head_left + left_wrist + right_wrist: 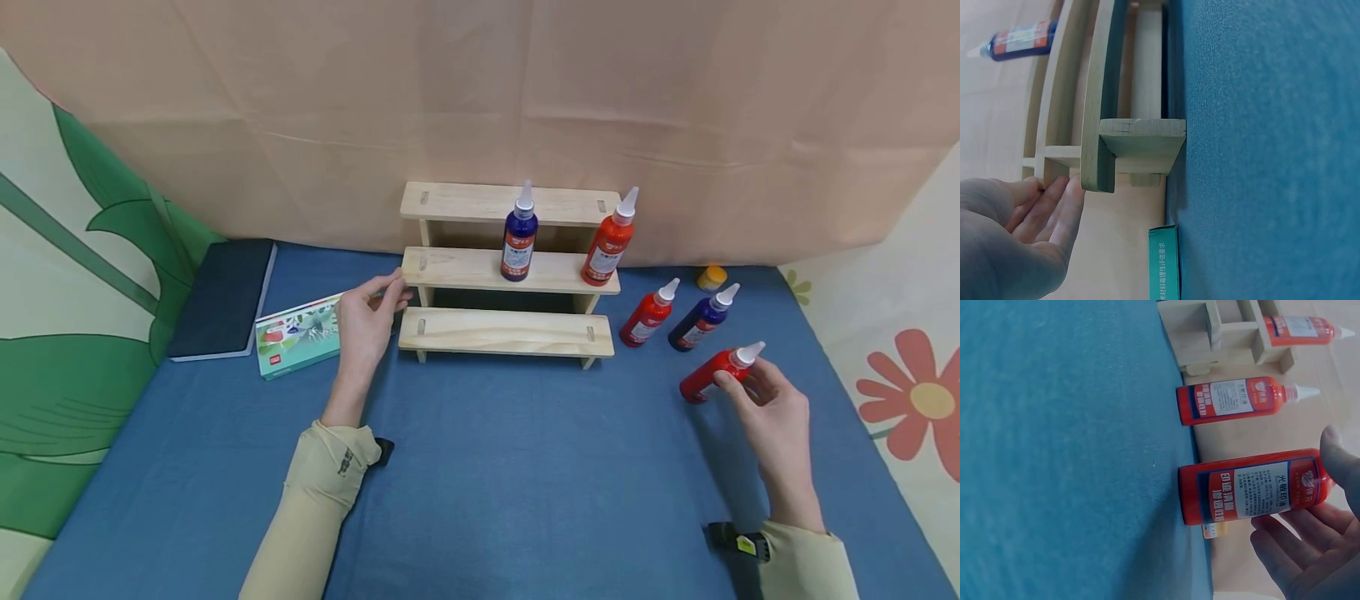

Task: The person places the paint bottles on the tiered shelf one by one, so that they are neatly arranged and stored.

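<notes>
A three-tier wooden rack (pixel 510 329) stands on a blue cloth. My left hand (pixel 367 317) is at its left end, thumb and fingertips pinching the end of the middle board (pixel 1054 134). On that board stand a blue bottle (pixel 517 246) and a red bottle (pixel 606 250) with white nozzles. My right hand (pixel 772 417) grips another red bottle (pixel 1250 487) near its top, thumb on one side and fingers on the other; it leans a little in the head view. A smaller-looking red bottle (pixel 647 318) and a blue bottle (pixel 701 321) stand between it and the rack.
A yellow-orange cap or small jar (pixel 712 277) lies behind the bottles at the right. Left of the rack are a green box (pixel 296 342) and a dark notebook (pixel 221 296). A beige sheet (pixel 480 100) hangs behind the table (pixel 517 467).
</notes>
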{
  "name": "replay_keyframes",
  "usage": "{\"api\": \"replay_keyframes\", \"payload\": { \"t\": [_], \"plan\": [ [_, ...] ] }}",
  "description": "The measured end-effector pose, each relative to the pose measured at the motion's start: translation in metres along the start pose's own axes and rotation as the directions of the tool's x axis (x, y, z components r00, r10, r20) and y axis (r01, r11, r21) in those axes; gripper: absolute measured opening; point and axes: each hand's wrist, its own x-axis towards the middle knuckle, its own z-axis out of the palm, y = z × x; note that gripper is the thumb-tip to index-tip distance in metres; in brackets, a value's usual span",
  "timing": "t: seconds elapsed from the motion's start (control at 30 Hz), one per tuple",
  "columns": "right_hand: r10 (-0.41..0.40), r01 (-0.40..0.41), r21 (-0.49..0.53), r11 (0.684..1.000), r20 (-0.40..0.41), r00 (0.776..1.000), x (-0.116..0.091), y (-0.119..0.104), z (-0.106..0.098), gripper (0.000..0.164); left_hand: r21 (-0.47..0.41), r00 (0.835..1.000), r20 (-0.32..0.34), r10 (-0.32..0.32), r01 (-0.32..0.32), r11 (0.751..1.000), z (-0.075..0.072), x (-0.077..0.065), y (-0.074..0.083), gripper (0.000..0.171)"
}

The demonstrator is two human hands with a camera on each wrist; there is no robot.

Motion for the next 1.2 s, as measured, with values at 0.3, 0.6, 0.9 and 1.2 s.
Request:
{"api": "replay_keyframes", "payload": {
  "t": [0.3, 0.6, 0.9, 1.2],
  "plan": [
    [0.051, -0.051, -0.018, 0.999, -0.011, 0.999, 0.0008, 0.0035, 0.0027, 0.064, 0.001, 1.0, 0.006, 0.008, -0.008, 1.0, 0.0018, -0.0009, -0.0001, 0.023],
    [0.067, -0.068, -0.009, 0.998, -0.03, 0.997, 0.0015, 0.0051, 0.0052, 0.063, 0.016, 1.0, 0.001, 0.017, -0.017, 1.0, 0.001, -0.001, -0.0002, 0.023],
    [0.085, -0.085, -0.004, 0.996, -0.037, 0.996, 0.0026, 0.0038, 0.0065, 0.063, 0.002, 1.0, -0.001, 0.004, -0.004, 1.0, -0.0001, -0.0006, -0.0005, 0.024],
    [0.101, -0.101, -0.002, 0.995, -0.033, 0.994, 0.0017, 0.003, 0.007, 0.064, -0.001, 1.0, -0.001, 0.009, -0.009, 1.0, 0.0, -0.0011, -0.0008, 0.024]
  ]
}}
